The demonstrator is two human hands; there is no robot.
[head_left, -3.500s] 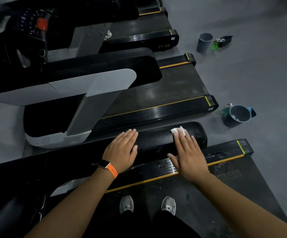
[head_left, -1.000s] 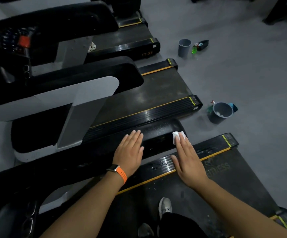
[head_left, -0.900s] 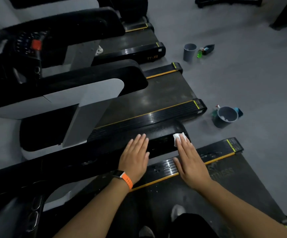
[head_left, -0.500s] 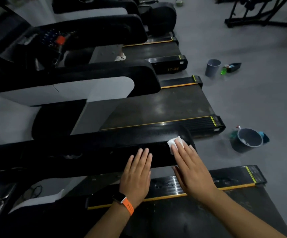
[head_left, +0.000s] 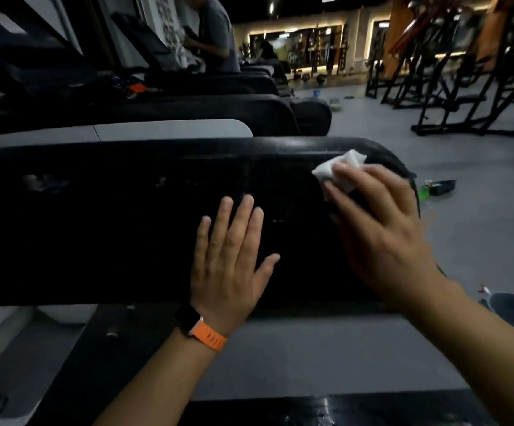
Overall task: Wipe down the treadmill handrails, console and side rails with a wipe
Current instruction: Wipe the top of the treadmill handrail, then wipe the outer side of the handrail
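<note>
I'm wiping the handrail [head_left: 126,216], right hand [head_left: 378,235] pressing the wipe [head_left: 340,170] flat-fingered near its rounded end, left hand [head_left: 231,262] splayed empty on it (next, I judge, a firm sweep back along it).

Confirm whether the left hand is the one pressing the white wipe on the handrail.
No, the right hand presses the wipe on the handrail, while the left hand lies flat, empty.

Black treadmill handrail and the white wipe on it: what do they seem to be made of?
Wide black handrail: probably moulded plastic or rubbery padding, matt with a faint sheen along its top edge. Small white wipe: likely thin nonwoven tissue or cloth, crumpled into soft folds under the right hand.
</note>
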